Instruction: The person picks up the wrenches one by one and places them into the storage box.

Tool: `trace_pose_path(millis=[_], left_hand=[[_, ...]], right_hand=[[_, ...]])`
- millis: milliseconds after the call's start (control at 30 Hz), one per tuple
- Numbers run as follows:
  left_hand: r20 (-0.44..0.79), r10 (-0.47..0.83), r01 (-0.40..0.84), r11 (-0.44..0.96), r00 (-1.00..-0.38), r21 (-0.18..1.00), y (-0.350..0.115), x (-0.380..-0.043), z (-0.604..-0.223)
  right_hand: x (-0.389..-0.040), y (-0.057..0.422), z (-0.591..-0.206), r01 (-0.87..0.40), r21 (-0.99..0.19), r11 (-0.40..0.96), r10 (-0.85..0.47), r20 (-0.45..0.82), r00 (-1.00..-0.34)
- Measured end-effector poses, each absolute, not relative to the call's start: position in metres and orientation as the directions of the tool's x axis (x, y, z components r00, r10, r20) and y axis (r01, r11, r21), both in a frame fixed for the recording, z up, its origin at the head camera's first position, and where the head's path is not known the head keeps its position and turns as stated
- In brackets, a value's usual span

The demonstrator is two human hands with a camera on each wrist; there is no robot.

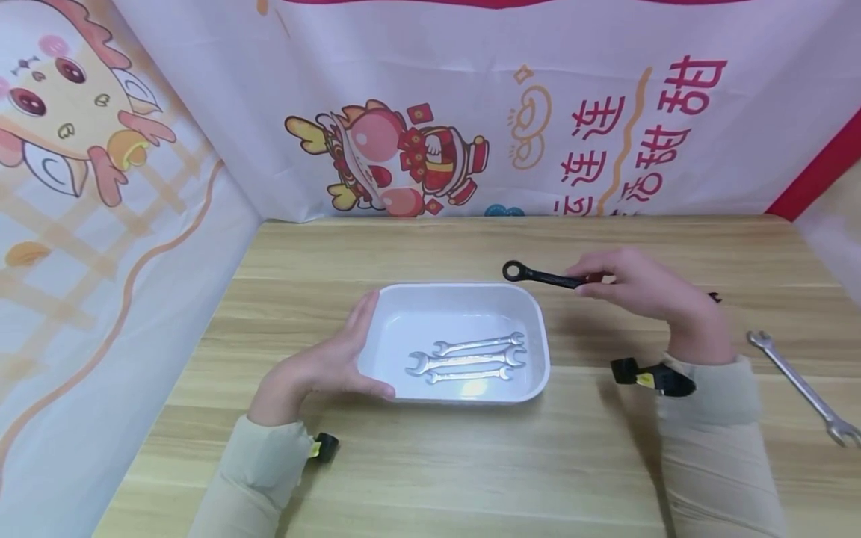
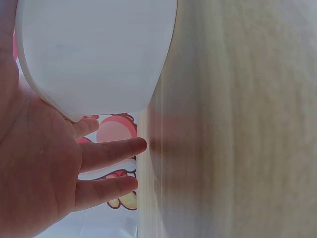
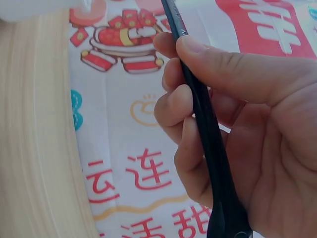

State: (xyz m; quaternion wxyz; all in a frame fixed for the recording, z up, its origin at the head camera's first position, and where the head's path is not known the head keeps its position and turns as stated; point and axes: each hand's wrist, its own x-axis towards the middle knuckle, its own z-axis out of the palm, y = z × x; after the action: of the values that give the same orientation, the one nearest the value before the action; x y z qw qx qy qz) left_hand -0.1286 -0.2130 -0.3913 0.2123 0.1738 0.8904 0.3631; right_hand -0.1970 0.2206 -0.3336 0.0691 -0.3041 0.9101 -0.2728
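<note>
My right hand (image 1: 625,280) grips a black ratcheting wrench (image 1: 551,279) by its shaft, thumb pressed along it and fingers curled behind. The wrench's ring end points left, above the back right corner of a white plastic tray (image 1: 403,329). In the right wrist view the black handle (image 3: 208,129) runs through the fingers. My left hand (image 1: 326,366) rests against the tray's left end, thumb along the front and straight fingers toward the back. Inside the tray, several silver open-end wrenches (image 1: 464,362) lie side by side, toward the right.
Another silver open-end wrench (image 1: 800,381) lies on the wooden table (image 1: 471,471) at the right. A printed cloth (image 1: 471,45) hangs behind the table, and another cloth (image 1: 181,246) borders its left side.
</note>
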Motion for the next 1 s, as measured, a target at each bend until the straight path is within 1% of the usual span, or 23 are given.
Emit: trace_pose_path(millis=[267,533,733,1000], left_hand=[[-0.254,0.454,0.155,0.688,-0.854,0.709,-0.212,-0.13,-0.39],[-0.256,0.449,0.147,0.687,-0.856,0.712,-0.211,-0.13,-0.388],[-0.255,0.45,0.152,0.689,-0.856,0.709,-0.212,-0.13,-0.388],[-0.256,0.45,0.153,0.692,-0.856,0.705,-0.212,-0.129,-0.39]], right_hand=[[-0.198,0.197,-0.333,-0.572,-0.557,0.603,-0.641,0.089,-0.762],[-0.2,0.174,-0.331,-0.594,-0.566,0.571,-0.68,0.08,-0.729],[-0.197,0.152,-0.335,-0.62,-0.572,0.536,-0.702,0.106,-0.705],[-0.195,0.127,-0.346,-0.674,-0.569,0.47,-0.755,0.136,-0.641]])
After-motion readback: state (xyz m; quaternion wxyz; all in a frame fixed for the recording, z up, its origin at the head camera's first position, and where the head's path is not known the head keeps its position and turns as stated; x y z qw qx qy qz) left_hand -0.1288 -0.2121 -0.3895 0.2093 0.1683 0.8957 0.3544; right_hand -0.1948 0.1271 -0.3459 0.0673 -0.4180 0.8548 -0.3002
